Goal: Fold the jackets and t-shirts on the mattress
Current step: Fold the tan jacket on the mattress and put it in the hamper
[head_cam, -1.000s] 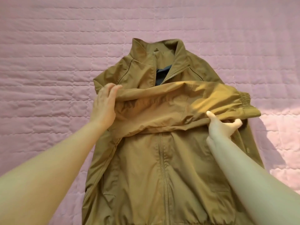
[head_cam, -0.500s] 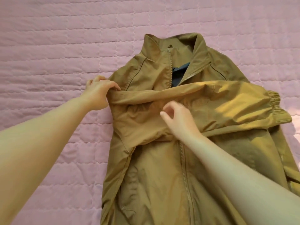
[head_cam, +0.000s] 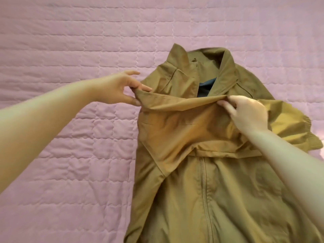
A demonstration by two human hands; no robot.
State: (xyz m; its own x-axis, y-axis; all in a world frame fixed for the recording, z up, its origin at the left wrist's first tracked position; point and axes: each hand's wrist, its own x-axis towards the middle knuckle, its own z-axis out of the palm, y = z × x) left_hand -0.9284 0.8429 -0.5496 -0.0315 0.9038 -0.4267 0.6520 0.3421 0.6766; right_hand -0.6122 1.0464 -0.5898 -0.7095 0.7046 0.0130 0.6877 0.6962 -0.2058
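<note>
Here, one brown jacket (head_cam: 201, 190) lies front up on pink quilted mattress (head_cam: 61, 155), zipper (head_cam: 204, 181) closed up middle, collar (head_cam: 201, 58) far from person. One sleeve (head_cam: 175, 120) folded across chest. Left hand (head_cam: 119, 88) pinches sleeve's fold at shoulder end, thumb and finger closed on cloth. Right hand (head_cam: 245, 113) pinches same top edge further along, just under collar. Elastic cuff (head_cam: 305, 123) sticks out past right hand. No labels or writing readable. Two hands, one jacket.
</note>
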